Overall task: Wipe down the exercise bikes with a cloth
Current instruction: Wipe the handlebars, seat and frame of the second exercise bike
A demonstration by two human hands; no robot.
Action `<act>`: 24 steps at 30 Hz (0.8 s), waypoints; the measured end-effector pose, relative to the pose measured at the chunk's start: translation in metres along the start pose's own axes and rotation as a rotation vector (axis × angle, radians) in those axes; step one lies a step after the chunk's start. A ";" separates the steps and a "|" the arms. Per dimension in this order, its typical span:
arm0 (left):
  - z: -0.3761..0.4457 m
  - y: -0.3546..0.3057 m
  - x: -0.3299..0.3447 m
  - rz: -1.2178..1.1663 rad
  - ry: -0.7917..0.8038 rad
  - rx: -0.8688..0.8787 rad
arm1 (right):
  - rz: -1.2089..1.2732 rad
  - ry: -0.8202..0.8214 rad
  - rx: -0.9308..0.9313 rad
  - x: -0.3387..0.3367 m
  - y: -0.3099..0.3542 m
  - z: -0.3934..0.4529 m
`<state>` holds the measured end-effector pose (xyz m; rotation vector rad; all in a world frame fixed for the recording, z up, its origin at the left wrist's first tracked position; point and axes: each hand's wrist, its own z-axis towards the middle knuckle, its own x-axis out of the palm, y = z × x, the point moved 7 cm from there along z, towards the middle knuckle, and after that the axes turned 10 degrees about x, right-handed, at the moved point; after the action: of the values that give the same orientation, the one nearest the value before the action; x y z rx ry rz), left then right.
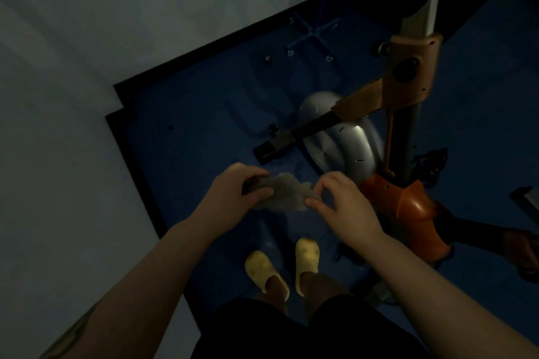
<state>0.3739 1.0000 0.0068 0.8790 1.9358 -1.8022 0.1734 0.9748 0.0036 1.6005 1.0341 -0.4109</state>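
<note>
1. Your left hand (233, 192) is out in front of you, fingers curled, gripping one end of the cloth (281, 192).
2. Your right hand (341, 204) pinches the other end with thumb and fingers.
3. Both your arms are bare and reach forward.

Cloth (281, 192): grey. Exercise bike (408, 81): orange frame covers, silver flywheel housing (344, 146), black post. Floor (204, 114): dark blue. Slippers (306, 259): yellow. Wall (87, 38): pale grey.
</note>
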 end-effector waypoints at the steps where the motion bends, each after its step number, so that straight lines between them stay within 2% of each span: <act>1: -0.001 0.000 -0.001 -0.009 -0.020 -0.026 | 0.011 0.004 -0.009 -0.001 -0.002 -0.001; 6: -0.009 -0.012 0.006 0.021 -0.098 -0.051 | 0.102 0.044 -0.021 -0.013 -0.005 -0.003; 10: -0.012 -0.038 0.014 -0.017 -0.203 -0.018 | 0.232 0.242 -0.017 -0.018 -0.006 -0.008; 12: -0.013 -0.053 0.023 -0.004 -0.192 -0.030 | 0.289 0.323 -0.066 -0.026 -0.001 -0.013; 15: -0.016 -0.067 0.038 0.049 -0.133 -0.053 | 0.174 0.351 -0.202 -0.042 0.004 -0.018; 19: -0.025 -0.094 0.068 -0.170 -0.045 -0.033 | -0.047 0.336 -0.437 -0.063 0.009 -0.026; 21: -0.027 -0.110 0.086 -0.131 0.013 0.024 | -0.126 0.355 -0.522 -0.069 0.007 -0.033; 24: -0.033 -0.123 0.102 0.076 -0.004 0.053 | -0.169 0.350 -0.574 -0.079 -0.002 -0.040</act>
<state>0.2236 1.0533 0.0398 0.9523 1.8346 -1.8171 0.1177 0.9795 0.0727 1.0875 1.4080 0.0675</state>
